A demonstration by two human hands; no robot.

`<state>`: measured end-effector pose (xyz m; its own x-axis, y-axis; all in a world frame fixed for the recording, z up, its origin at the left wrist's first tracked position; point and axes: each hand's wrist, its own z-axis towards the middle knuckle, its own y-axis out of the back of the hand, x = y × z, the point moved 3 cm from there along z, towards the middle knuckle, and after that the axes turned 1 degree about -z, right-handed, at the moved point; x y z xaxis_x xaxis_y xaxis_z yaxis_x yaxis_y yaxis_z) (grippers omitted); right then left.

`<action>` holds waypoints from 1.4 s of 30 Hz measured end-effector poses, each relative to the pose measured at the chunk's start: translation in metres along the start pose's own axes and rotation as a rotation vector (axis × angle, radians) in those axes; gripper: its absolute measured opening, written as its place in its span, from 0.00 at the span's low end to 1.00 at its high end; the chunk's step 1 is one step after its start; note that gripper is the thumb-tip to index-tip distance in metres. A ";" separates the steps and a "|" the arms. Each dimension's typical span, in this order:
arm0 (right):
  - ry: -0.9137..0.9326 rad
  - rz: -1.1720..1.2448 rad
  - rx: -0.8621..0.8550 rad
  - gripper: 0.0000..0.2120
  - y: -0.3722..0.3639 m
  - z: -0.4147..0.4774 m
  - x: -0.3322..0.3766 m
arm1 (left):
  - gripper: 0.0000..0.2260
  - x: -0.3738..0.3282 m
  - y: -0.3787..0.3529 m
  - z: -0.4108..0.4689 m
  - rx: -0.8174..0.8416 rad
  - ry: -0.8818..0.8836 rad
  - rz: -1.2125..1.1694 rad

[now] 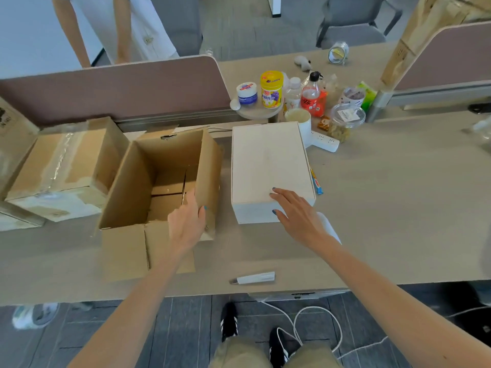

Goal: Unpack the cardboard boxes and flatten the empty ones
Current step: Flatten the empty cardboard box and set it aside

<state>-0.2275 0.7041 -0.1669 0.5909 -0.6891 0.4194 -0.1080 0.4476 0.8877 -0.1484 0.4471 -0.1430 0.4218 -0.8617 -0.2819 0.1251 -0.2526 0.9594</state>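
You are looking at an open box point(132, 187) of matt, rough brown corrugated cardboard, and the white box point(267, 160) is showing a smooth, matt paper skin. Glossy clear tape point(59, 158) is shining on the closed cardboard box point(87, 152), while the desk point(398, 208) is showing a smooth, pale wood-look top.

One wide-angle head view looks forward and steeply down from above the near edge of the tabletop point(398, 208), close over it; the floor point(186, 328) shows below, partitions point(119, 88) curve across the top.

Left hand point(187, 224) in a thumb-to-fingers grip, right hand point(295, 212) flat, palm down, fingers point(280, 194) straight.
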 end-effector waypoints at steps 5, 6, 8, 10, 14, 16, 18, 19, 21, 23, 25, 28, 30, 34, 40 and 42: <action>-0.056 0.107 0.010 0.17 0.000 0.007 0.019 | 0.23 0.010 0.044 -0.004 -0.123 -0.030 -0.106; -0.068 0.135 0.013 0.16 -0.001 0.009 0.023 | 0.23 0.015 0.053 -0.004 -0.148 -0.015 -0.139; -0.103 0.214 0.022 0.15 -0.004 0.014 0.032 | 0.22 0.025 0.069 -0.005 -0.182 0.016 -0.215; -0.189 0.375 0.029 0.12 -0.007 0.019 0.041 | 0.22 0.033 0.088 -0.007 -0.213 0.015 -0.304; -0.357 0.660 0.077 0.08 -0.012 0.033 0.062 | 0.19 0.044 0.127 -0.013 -0.262 -0.020 -0.545; -0.433 0.769 0.131 0.07 -0.016 0.038 0.073 | 0.17 0.054 0.141 -0.014 -0.234 -0.016 -0.703; -0.493 0.847 0.188 0.07 -0.022 0.043 0.082 | 0.15 0.064 0.151 -0.013 -0.206 0.008 -0.876; -0.522 0.870 0.210 0.08 -0.024 0.044 0.088 | 0.15 0.070 0.156 -0.012 -0.198 0.024 -0.971; -0.582 0.934 0.227 0.16 -0.029 0.047 0.100 | 0.15 0.082 0.164 -0.008 -0.186 0.063 -1.154; -0.648 1.069 0.232 0.26 -0.034 0.050 0.114 | 0.16 0.096 0.167 -0.004 -0.159 0.106 -1.285; -0.676 1.233 0.294 0.27 -0.037 0.052 0.134 | 0.19 0.112 0.165 -0.002 -0.109 0.150 -1.405; -0.717 1.393 0.344 0.16 -0.042 0.057 0.153 | 0.24 0.134 0.157 -0.001 -0.023 0.205 -1.534; -0.721 1.435 0.265 0.05 -0.043 0.059 0.157 | 0.22 0.147 0.150 0.001 -0.002 0.212 -1.545; -0.712 1.363 0.061 0.10 -0.038 0.060 0.157 | 0.16 0.166 0.131 0.005 0.030 0.217 -1.620; -0.692 1.284 -0.040 0.22 -0.042 0.062 0.169 | 0.23 0.200 0.088 0.012 0.204 0.371 -1.777; -0.685 1.246 -0.069 0.25 -0.045 0.065 0.176 | 0.21 0.213 0.086 0.018 0.233 0.382 -1.755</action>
<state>-0.1706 0.5259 -0.1209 -0.3594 0.0433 0.9322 -0.2112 0.9692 -0.1265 -0.0641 0.2334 -0.1204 0.1170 0.5750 -0.8098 0.5035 -0.7372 -0.4507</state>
